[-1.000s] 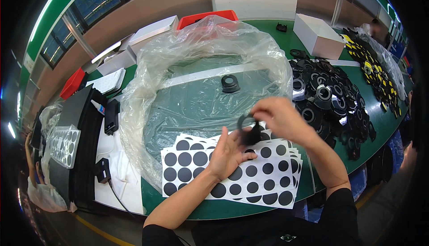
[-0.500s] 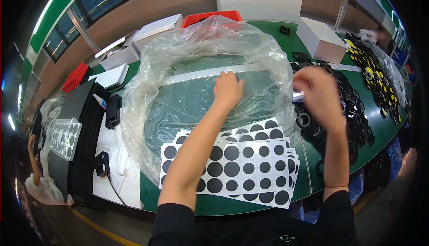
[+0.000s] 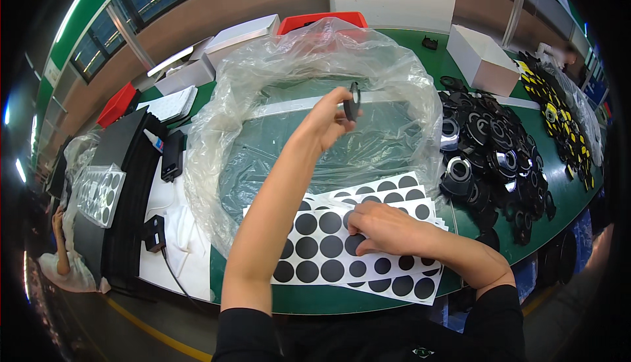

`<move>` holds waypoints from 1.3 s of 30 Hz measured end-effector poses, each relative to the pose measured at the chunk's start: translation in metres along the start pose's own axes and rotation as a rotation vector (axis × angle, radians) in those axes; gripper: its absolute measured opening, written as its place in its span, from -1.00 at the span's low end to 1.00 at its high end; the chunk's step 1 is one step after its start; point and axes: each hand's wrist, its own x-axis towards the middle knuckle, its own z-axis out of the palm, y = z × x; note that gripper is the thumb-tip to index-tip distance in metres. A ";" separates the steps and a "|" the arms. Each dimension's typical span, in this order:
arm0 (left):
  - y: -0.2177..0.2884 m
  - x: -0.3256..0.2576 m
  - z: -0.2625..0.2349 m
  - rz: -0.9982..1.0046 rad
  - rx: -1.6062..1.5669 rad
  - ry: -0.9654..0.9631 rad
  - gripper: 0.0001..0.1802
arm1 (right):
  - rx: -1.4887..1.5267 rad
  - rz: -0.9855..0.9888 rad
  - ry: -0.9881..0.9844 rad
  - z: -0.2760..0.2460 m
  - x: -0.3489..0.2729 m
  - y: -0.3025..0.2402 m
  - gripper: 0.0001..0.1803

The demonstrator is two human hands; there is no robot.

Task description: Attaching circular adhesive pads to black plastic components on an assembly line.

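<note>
My left hand (image 3: pixel 327 117) is raised over the clear plastic bag, fingers closed round the edge of a black round part (image 3: pixel 353 103) seen nearly edge-on. Below it, my right hand (image 3: pixel 391 229) rests on the top white sheet (image 3: pixel 319 263) of black round stickers. Its thumb and fingertips pinch at a black sticker (image 3: pixel 347 220) in the upper row; the fingers partly hide it. Several more such sheets lie fanned out underneath. The big clear plastic bag (image 3: pixel 207 165) lies spread in a ring on the green table behind the sheets.
To the right is a heap of black round parts (image 3: pixel 490 128), then yellow-and-black parts (image 3: pixel 559 119). White boxes (image 3: pixel 483 59) and a red bin (image 3: pixel 322 20) stand at the back. On the left are a black stack (image 3: pixel 118 145), a small bottle (image 3: pixel 153 140) and a corded black device (image 3: pixel 154 232).
My right hand has come from the parts heap down to the sticker sheet. My left hand has risen slightly and now grips a black round part. The top sheet has shifted left.
</note>
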 end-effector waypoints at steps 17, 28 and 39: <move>-0.109 -0.108 -0.003 0.035 -0.589 -0.260 -0.35 | -0.372 -0.054 0.161 0.008 -0.023 -0.030 -0.74; -0.106 -0.116 0.006 0.032 -0.495 -0.204 -0.30 | 0.779 0.030 0.720 -0.027 0.018 0.035 -0.90; -0.104 -0.115 0.001 0.028 -0.513 -0.162 -0.25 | 1.199 0.198 0.722 -0.011 0.032 0.047 -0.79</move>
